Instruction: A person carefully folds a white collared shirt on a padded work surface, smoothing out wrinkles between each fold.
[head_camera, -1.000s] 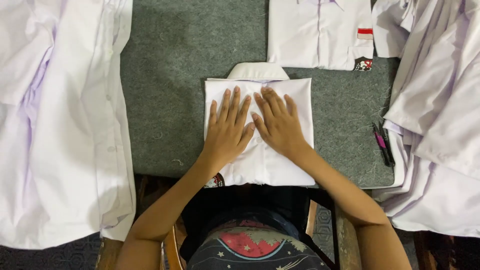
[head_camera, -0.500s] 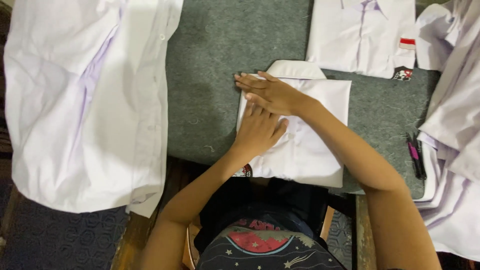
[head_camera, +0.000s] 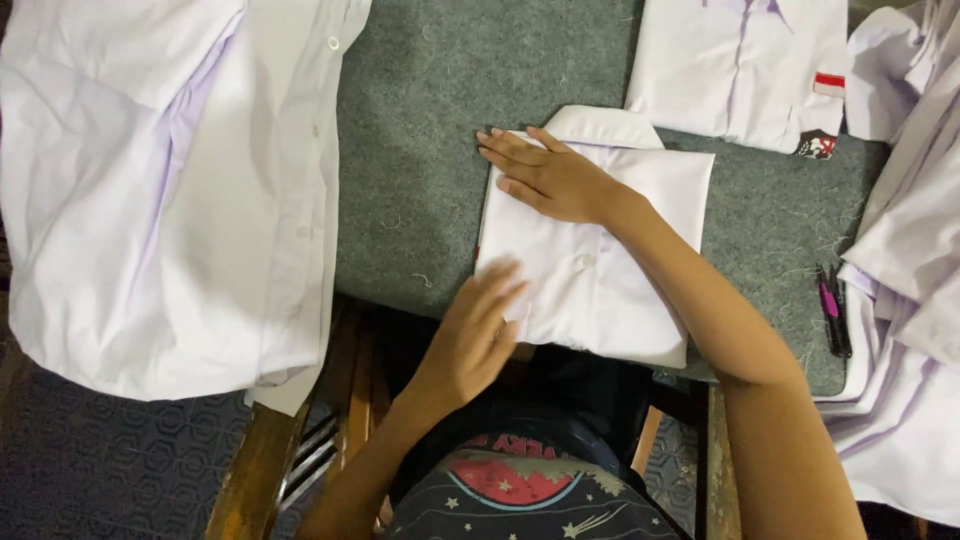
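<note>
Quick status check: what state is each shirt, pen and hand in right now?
Folded shirt: folded, collar up, under both hands.
Left hand: open, blurred, at the shirt's near left corner.
Right hand: flat, pressing the shirt's top left.
Second folded shirt: folded, untouched.
Unfolded shirt: spread out at left.
Pens: lying flat.

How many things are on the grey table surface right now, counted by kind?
Folded white shirts: 2, one under both hands, one at the top
Unfolded white shirt piles: 2, left and right
Pens: 2, at the right
Total: 6
</note>
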